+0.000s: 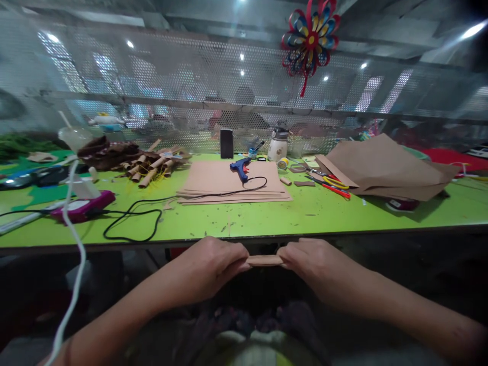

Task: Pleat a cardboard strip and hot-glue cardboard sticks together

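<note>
Here the left hand (211, 269) and right hand (316, 267) each pinch one end of a brown roll (265, 260). Its long axis runs 9 to 3 o'clock, both hands equally near. The table (244, 226) edge lies at 12, with the glue gun (240, 169) beyond.

The person's left hand (208, 267) and right hand (312, 264) are bare, as are both forearms (381, 300). A dark patterned garment (244, 317) and a pale, yellow-green top (263, 351) show, blurred, at the lower edge.

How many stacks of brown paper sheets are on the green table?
2: a flat stack mid-table under the blue glue gun, and a looser pile at the right. More may hide behind clutter.
</note>
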The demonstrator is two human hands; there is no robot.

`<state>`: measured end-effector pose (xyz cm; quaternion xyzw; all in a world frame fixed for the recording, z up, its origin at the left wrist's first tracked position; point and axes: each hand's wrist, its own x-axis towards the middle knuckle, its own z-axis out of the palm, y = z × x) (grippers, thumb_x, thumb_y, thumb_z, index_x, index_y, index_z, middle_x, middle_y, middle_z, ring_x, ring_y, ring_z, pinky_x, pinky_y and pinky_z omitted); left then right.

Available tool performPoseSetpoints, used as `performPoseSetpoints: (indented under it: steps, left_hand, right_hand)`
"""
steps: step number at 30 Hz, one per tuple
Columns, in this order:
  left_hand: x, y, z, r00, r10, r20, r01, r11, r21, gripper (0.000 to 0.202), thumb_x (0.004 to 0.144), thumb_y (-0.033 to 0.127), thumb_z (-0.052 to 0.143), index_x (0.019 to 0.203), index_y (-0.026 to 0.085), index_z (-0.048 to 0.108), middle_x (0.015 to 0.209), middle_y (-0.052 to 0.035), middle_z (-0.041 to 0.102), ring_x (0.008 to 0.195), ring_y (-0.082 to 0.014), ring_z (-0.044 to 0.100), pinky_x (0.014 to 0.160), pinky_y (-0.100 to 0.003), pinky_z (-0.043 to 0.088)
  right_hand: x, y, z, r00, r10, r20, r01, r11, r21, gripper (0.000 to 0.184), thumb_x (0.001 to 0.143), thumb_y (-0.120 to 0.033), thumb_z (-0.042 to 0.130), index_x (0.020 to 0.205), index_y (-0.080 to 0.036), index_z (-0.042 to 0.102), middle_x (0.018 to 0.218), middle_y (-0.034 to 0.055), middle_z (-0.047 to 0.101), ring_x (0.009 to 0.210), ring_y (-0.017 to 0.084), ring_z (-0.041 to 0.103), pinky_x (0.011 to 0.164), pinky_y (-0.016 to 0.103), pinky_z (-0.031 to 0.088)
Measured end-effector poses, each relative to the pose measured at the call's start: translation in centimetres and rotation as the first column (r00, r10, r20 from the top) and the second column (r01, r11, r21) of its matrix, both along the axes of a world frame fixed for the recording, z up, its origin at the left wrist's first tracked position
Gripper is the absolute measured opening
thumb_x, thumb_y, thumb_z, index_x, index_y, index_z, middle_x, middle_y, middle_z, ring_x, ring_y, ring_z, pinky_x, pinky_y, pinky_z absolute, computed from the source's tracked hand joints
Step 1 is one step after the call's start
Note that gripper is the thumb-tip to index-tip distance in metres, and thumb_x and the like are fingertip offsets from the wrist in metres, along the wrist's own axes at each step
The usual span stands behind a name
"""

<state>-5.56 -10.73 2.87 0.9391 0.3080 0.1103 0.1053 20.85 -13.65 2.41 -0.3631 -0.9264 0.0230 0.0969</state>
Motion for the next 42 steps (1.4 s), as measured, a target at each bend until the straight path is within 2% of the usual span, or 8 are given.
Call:
performPoseSetpoints:
  steps: [13, 21, 25, 28, 31, 34, 37, 42]
  left_hand:
    - [-1.3, 2.6, -0.4, 0.969, 0.028, 0.245, 0.053, 0.947, -0.318, 0.025, 0.095, 0.033, 0.037, 0.094, 0.017, 0.057, 0.075, -0.0016, 0.062, 0.063, -0.0097, 0.057, 0.062, -0.020, 0.043]
    - [-1.7, 5.9, -0.1, 0.963, 0.111, 0.245, -0.082, 0.989, -0.125, 0.029, 0.092, 0.037, 0.043, 0.107, 0.018, 0.059, 0.093, -0.0047, 0.066, 0.082, -0.0148, 0.060, 0.075, -0.025, 0.046]
    - [-1.5, 7.5, 0.8, 0.985, 0.114, 0.130, -0.116, 0.993, 0.005, 0.055, 0.082, 0.045, 0.058, 0.132, 0.024, 0.046, 0.128, -0.0095, 0.054, 0.111, -0.0225, 0.054, 0.093, -0.035, 0.043]
    - [-0.4, 9.0, 1.6, 0.994, 0.100, 0.052, -0.103, 0.993, 0.058, 0.069, 0.074, 0.050, 0.065, 0.134, 0.023, 0.044, 0.131, -0.0125, 0.050, 0.113, -0.0260, 0.052, 0.096, -0.040, 0.042]
    - [0.4, 11.1, 2.3, 0.997, 0.061, 0.046, -0.063, 0.998, 0.030, 0.081, 0.067, 0.056, 0.070, 0.134, 0.019, 0.045, 0.134, -0.0158, 0.046, 0.120, -0.0296, 0.047, 0.101, -0.044, 0.038]
    - [-0.1, 13.7, 3.3, 0.981, 0.058, 0.185, -0.030, 0.988, -0.150, 0.078, 0.071, 0.055, 0.067, 0.136, 0.023, 0.042, 0.141, -0.0138, 0.042, 0.126, -0.0288, 0.042, 0.103, -0.043, 0.036]
    - [-1.0, 16.3, 4.5, 0.843, 0.241, 0.481, -0.073, 0.937, -0.342, 0.051, 0.083, 0.051, 0.055, 0.123, 0.019, 0.055, 0.126, -0.0131, 0.057, 0.113, -0.0262, 0.054, 0.095, -0.041, 0.044]
    - [-1.0, 19.5, 4.9, 0.381, 0.490, 0.784, 0.170, 0.797, -0.580, 0.045, 0.087, 0.050, 0.048, 0.093, 0.009, 0.066, 0.093, -0.0150, 0.069, 0.090, -0.0246, 0.064, 0.082, -0.039, 0.049]
  right_hand:
    - [1.5, 1.8, -0.4, 0.974, -0.120, -0.191, 0.107, 0.991, -0.078, 0.034, 0.097, -0.037, 0.040, 0.083, -0.016, 0.062, 0.062, 0.0008, 0.058, 0.053, 0.011, 0.049, 0.053, 0.023, 0.028]
    - [1.9, 5.3, 0.2, 0.965, -0.068, -0.252, 0.029, 0.987, -0.155, 0.026, 0.098, -0.027, 0.037, 0.093, -0.014, 0.059, 0.070, 0.0014, 0.058, 0.061, 0.012, 0.049, 0.060, 0.021, 0.036]
    - [2.2, 7.2, 0.1, 0.964, -0.074, -0.254, 0.030, 0.985, -0.172, 0.023, 0.097, -0.024, 0.038, 0.094, -0.014, 0.059, 0.073, 0.0025, 0.061, 0.062, 0.012, 0.051, 0.061, 0.022, 0.039]
    - [2.4, 8.6, -0.3, 0.968, -0.071, -0.239, 0.043, 0.992, -0.120, 0.023, 0.097, -0.024, 0.039, 0.096, -0.014, 0.060, 0.078, 0.0049, 0.063, 0.068, 0.014, 0.054, 0.064, 0.023, 0.039]
    - [2.5, 10.1, -0.7, 0.972, -0.061, -0.228, 0.039, 0.994, -0.101, 0.023, 0.097, -0.024, 0.039, 0.096, -0.014, 0.061, 0.079, 0.0057, 0.065, 0.070, 0.015, 0.056, 0.064, 0.023, 0.039]
    - [2.6, 11.6, -1.1, 0.969, -0.057, -0.240, 0.040, 0.996, -0.073, 0.025, 0.097, -0.026, 0.040, 0.090, -0.014, 0.061, 0.074, 0.0052, 0.065, 0.065, 0.015, 0.056, 0.061, 0.023, 0.039]
    - [2.9, 12.9, -1.7, 0.957, -0.049, -0.287, 0.036, 0.998, -0.049, 0.025, 0.096, -0.027, 0.041, 0.085, -0.015, 0.061, 0.071, 0.0047, 0.065, 0.063, 0.015, 0.057, 0.060, 0.024, 0.041]
    - [3.0, 14.5, -3.2, 0.890, 0.058, -0.453, -0.017, 0.995, 0.094, 0.020, 0.095, -0.024, 0.043, 0.102, -0.018, 0.060, 0.085, 0.0078, 0.069, 0.075, 0.019, 0.064, 0.067, 0.028, 0.049]
